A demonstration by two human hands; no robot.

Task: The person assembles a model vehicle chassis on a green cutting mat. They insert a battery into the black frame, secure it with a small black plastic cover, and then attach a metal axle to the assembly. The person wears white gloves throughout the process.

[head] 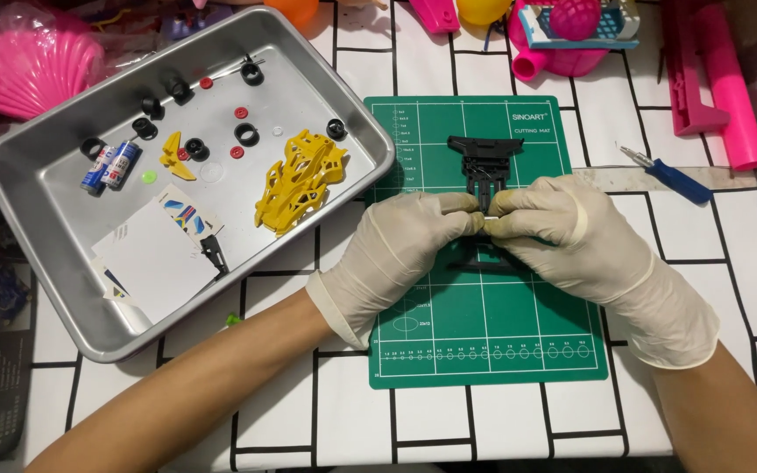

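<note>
A metal tray (63,188) on the desk (519,420) is holding a yellow car body shell (298,180), two batteries (110,166), black tyres (246,134), red hubs (241,113) and a sticker sheet (161,254). Over the green cutting mat (484,333), the left hand (405,254) and right hand (571,236), both gloved, are pinching a black chassis (482,158) between their fingertips, its far end projecting beyond them.

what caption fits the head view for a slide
Gloved left hand and right hand pinch a black chassis over a green cutting mat.
</note>
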